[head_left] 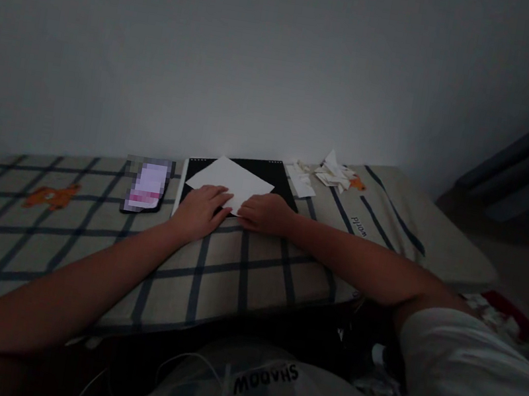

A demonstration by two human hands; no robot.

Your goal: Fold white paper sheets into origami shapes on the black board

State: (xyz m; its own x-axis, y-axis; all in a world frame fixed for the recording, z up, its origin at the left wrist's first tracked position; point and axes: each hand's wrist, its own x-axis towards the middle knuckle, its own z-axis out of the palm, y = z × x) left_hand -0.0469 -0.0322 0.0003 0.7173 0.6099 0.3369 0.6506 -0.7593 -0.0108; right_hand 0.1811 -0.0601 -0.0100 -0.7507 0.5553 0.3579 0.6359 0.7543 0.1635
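While I look toward the table, I see both hands near each other over a white paper (230,179), which lies turned like a diamond on a black pad (284,178). The left hand (201,207) rests over the paper's near left edge. Its fingers are stretched forward and a little apart, and the thumb points toward the right hand (266,213), with a small gap between thumb and fingers. The right hand has its fingers bent and close together, the tips touching the paper near its closest corner. Whether they pinch the paper or only press it, I cannot tell.

Between the two hands, that near corner is visible. To the left of the pad lies a phone (148,189) with its screen lit. Just beside the pad's right side are a paper strip (303,183) and, a little farther, a heap of scraps (333,173). All this rests on a checked cloth (222,255).
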